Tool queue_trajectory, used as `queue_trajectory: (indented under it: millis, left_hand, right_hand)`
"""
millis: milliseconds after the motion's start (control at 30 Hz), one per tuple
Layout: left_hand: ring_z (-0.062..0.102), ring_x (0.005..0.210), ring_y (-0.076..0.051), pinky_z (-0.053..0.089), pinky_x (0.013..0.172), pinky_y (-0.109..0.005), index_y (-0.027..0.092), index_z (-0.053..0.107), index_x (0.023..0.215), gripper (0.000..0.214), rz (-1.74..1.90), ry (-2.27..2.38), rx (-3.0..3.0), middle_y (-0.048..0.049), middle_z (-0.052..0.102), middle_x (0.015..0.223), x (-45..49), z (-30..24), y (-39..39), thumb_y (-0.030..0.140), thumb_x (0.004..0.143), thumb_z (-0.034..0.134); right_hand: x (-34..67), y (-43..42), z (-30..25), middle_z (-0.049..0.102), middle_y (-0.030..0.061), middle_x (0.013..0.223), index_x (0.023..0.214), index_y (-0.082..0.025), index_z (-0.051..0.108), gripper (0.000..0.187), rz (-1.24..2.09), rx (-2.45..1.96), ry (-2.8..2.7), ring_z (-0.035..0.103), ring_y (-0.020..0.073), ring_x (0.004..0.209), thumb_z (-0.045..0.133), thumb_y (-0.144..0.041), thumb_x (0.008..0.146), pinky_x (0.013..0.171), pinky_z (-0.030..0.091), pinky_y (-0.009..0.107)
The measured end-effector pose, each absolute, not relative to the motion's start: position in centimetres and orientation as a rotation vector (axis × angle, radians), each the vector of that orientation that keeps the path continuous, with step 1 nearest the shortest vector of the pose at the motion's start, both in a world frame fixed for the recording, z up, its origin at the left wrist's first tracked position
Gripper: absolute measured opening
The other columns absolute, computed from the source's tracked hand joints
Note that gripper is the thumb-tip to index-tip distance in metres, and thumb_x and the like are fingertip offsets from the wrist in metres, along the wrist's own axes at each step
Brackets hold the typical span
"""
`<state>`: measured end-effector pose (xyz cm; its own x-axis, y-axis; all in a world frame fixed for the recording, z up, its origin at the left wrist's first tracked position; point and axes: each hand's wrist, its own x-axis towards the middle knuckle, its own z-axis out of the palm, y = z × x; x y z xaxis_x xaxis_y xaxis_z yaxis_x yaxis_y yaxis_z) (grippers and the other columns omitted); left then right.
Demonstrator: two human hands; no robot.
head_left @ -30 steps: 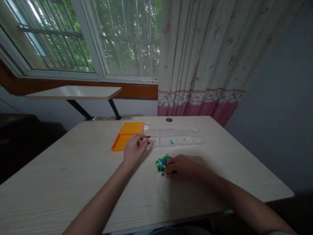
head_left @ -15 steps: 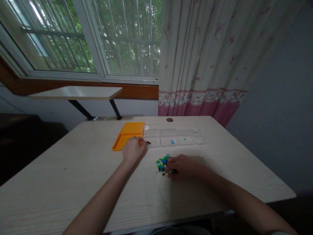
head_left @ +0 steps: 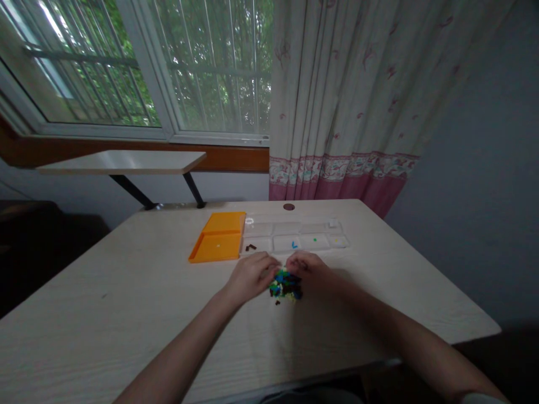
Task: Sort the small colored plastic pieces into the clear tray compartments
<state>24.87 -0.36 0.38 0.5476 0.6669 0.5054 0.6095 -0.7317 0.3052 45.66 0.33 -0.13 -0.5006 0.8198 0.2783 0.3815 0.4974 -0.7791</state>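
Observation:
A heap of small building-block pieces point(head_left: 286, 285), blue, green, brown and pale yellow, lies on the table between my hands. At its left edge is my left hand point(head_left: 251, 276), thumb and fingers apart, with nothing visible between them. My right hand point(head_left: 312, 270) is at the heap's upper right side, its fingers curled together; anything inside them is hidden. Behind the heap lies a clear compartment tray point(head_left: 274, 244). Brown pieces point(head_left: 251, 247) sit in its front left compartment, blue pieces point(head_left: 293, 245) in the one beside it, then a green piece point(head_left: 315, 240) and something yellow point(head_left: 336, 241) farther right.
An orange case point(head_left: 215, 247) lies open left of the clear tray, with a small white speck in it. A raised white shelf point(head_left: 122, 161) on black brackets stands at the table's back left. A round brown cable hole point(head_left: 288, 207) is near the back edge.
My left hand has moved from the tray's front left compartment to the heap, leaving brown pieces in that compartment. My right hand has shifted slightly up to the heap's far side.

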Motion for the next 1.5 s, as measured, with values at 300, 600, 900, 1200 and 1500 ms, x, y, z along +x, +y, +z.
queue_trajectory:
  millis: [300, 600, 900, 1200, 1500]
  left_hand:
    - [0.057, 0.072, -0.013, 0.044, 0.064, -0.023, 0.019, 0.060, 0.091, 0.013, 1.097, 1.056, 2.627, -0.0037, 0.060, 0.076, 25.6, 0.2, -1.0, 0.024, 0.084, 0.050]
    - [0.057, 0.070, -0.013, 0.045, 0.064, -0.023, 0.017, 0.061, 0.091, 0.015, 1.127, 0.987, 2.625, -0.0048, 0.061, 0.075, 25.8, 0.0, -1.0, 0.021, 0.084, 0.048]
    - [0.056, 0.070, -0.013, 0.045, 0.063, -0.023, 0.017, 0.060, 0.089, 0.014, 1.106, 0.969, 2.643, -0.0050, 0.060, 0.074, 25.9, 0.2, -1.1, 0.022, 0.083, 0.048]
    - [0.051, 0.059, -0.011, 0.042, 0.053, -0.021, 0.016, 0.061, 0.082, 0.009, 1.440, 1.185, 2.397, -0.0030, 0.059, 0.069, 24.4, 1.9, -0.6, 0.022, 0.078, 0.056]
    - [0.048, 0.052, -0.009, 0.040, 0.050, -0.020, 0.016, 0.064, 0.081, 0.013, 1.576, 1.225, 2.348, -0.0020, 0.059, 0.065, 23.9, 3.4, -0.8, 0.026, 0.078, 0.057]
  right_hand:
    - [45.1, 0.9, -0.8, 0.052, -0.0009, 0.067, 0.074, -0.014, 0.057, 0.038, 1.292, -1.043, -1.801, 0.046, 0.0103, 0.062, 0.055, -0.052, 0.073, 0.058, 0.038, 0.022]
    - [45.2, 0.7, -0.9, 0.053, -0.0008, 0.068, 0.076, -0.014, 0.058, 0.039, 1.275, -1.043, -1.817, 0.047, 0.0103, 0.063, 0.055, -0.053, 0.074, 0.058, 0.038, 0.021]
    - [45.2, 0.7, -1.0, 0.055, -0.0006, 0.068, 0.076, -0.014, 0.059, 0.038, 1.281, -1.029, -1.818, 0.049, 0.0103, 0.062, 0.055, -0.051, 0.074, 0.059, 0.039, 0.022]
    - [46.1, 1.6, -0.6, 0.057, 0.0008, 0.067, 0.075, -0.013, 0.061, 0.032, 1.171, -1.099, -1.848, 0.049, 0.0106, 0.061, 0.055, -0.044, 0.076, 0.057, 0.039, 0.022]
    - [46.4, 1.4, -0.2, 0.052, -0.0007, 0.063, 0.076, -0.012, 0.064, 0.028, 0.968, -1.171, -2.071, 0.040, 0.0079, 0.055, 0.052, -0.037, 0.080, 0.049, 0.031, 0.019]
